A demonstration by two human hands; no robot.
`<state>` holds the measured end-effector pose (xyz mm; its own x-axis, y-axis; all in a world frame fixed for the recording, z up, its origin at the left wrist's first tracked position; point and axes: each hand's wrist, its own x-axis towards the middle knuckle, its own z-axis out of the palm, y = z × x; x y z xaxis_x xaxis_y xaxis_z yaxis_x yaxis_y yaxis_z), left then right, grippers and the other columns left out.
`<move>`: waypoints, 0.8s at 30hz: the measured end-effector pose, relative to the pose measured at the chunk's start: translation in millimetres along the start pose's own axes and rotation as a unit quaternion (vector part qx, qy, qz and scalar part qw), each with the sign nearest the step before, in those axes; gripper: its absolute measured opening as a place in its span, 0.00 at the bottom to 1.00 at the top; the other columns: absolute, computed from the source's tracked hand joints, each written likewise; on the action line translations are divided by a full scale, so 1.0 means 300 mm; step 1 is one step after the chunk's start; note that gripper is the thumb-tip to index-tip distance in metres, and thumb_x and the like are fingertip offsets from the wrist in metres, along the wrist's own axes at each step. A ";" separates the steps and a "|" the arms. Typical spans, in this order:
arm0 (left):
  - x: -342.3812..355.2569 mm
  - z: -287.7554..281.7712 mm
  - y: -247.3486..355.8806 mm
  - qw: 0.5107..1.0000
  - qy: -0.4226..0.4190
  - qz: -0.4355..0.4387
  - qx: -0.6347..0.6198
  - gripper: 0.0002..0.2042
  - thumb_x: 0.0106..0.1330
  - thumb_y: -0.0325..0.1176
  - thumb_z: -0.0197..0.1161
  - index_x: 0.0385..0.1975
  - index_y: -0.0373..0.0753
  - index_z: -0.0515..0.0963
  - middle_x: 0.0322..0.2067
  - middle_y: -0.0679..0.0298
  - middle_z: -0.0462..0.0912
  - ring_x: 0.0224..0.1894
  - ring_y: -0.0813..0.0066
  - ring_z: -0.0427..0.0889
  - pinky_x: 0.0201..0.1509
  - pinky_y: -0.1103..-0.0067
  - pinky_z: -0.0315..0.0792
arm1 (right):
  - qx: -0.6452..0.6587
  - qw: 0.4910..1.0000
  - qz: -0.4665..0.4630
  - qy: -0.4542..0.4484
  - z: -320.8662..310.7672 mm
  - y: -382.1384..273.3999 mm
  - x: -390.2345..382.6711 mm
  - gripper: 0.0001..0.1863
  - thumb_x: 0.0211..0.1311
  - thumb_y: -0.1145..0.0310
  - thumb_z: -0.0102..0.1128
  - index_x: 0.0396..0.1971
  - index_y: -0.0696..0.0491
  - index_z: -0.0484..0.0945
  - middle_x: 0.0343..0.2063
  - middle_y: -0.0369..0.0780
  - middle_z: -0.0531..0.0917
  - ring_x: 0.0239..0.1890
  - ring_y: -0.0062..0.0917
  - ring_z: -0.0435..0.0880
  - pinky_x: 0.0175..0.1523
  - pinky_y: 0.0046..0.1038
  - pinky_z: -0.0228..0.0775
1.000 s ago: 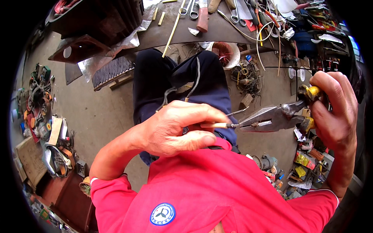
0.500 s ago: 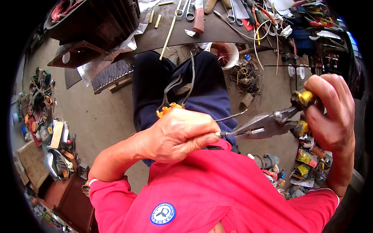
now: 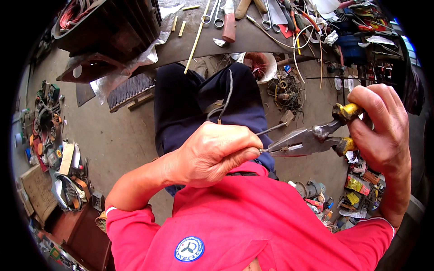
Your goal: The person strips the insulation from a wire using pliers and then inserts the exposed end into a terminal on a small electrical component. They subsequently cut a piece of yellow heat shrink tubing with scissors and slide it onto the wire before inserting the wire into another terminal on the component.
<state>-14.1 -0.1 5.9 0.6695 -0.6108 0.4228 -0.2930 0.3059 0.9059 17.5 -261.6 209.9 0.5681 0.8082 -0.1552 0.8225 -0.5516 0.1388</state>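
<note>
My left hand (image 3: pixel 217 153) is closed in front of my lap, pinching a small wire end with a metal tip (image 3: pixel 261 150) at thumb and forefinger. Grey wire leads (image 3: pixel 227 95) rise from behind this hand over my dark trousers, and another dark lead (image 3: pixel 273 128) sticks out rightward; what else the fingers hold is hidden. My right hand (image 3: pixel 377 124) grips the yellow-and-black handles of large steel pliers (image 3: pixel 307 141), their nose pointing left at the tip beside my left thumb.
A dark bench (image 3: pixel 199 49) ahead carries scissors (image 3: pixel 217 20), a red-handled knife (image 3: pixel 228 27), yellow sticks and cables. A finned metal housing (image 3: pixel 104 31) sits at its left. A white bucket (image 3: pixel 270 67), scrap wire (image 3: pixel 289 92) and piles of tools and parts (image 3: pixel 49 117) lie around on the floor.
My left fingers have curled tighter over the pale piece at the wire end. An orange part glimpsed behind that hand is now hidden. My right hand and the pliers have shifted slightly left.
</note>
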 end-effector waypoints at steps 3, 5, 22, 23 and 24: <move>-0.013 -0.012 0.017 0.999 -0.019 -0.028 0.017 0.06 0.72 0.29 0.62 0.37 0.32 0.78 0.27 0.57 0.79 0.26 0.60 0.78 0.29 0.73 0.71 | 0.024 0.999 0.028 -0.001 0.004 -0.004 -0.007 0.14 0.36 0.82 0.67 0.28 0.61 0.75 0.39 0.40 0.79 0.34 0.37 0.77 0.37 0.37 0.69; -0.021 -0.009 0.019 0.999 -0.024 -0.028 0.024 0.07 0.73 0.30 0.61 0.37 0.32 0.78 0.26 0.59 0.77 0.24 0.63 0.77 0.29 0.74 0.70 | 0.021 0.999 0.032 0.011 0.007 -0.007 -0.007 0.14 0.33 0.81 0.67 0.25 0.60 0.74 0.39 0.39 0.79 0.33 0.35 0.76 0.35 0.36 0.68; 0.006 -0.045 0.038 0.996 -0.066 -0.029 0.046 0.07 0.73 0.31 0.60 0.34 0.35 0.75 0.24 0.57 0.71 0.24 0.55 0.75 0.27 0.67 0.67 | -0.022 0.999 -0.023 0.026 -0.009 0.027 -0.003 0.12 0.33 0.65 0.63 0.13 0.53 0.69 0.36 0.37 0.77 0.31 0.29 0.75 0.33 0.32 0.67; 0.006 -0.051 0.050 0.995 -0.067 -0.042 0.055 0.09 0.74 0.33 0.59 0.34 0.34 0.75 0.24 0.56 0.71 0.25 0.55 0.74 0.28 0.68 0.67 | -0.028 0.999 -0.016 0.025 -0.011 0.036 -0.016 0.12 0.34 0.65 0.63 0.13 0.53 0.69 0.37 0.37 0.77 0.31 0.30 0.75 0.33 0.33 0.67; 0.001 -0.065 0.045 0.994 -0.077 -0.053 0.056 0.10 0.75 0.34 0.58 0.34 0.34 0.76 0.24 0.56 0.71 0.25 0.55 0.75 0.28 0.68 0.67 | -0.033 0.999 -0.008 0.022 -0.004 0.041 -0.027 0.12 0.35 0.65 0.63 0.14 0.53 0.69 0.37 0.38 0.77 0.31 0.30 0.75 0.34 0.33 0.67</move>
<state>-4.5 18.0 17.7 0.5910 -0.7423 0.3156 -0.3054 0.1562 0.9393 22.9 -274.7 214.0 0.5525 0.8256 -0.1145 0.8267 -0.5252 0.2020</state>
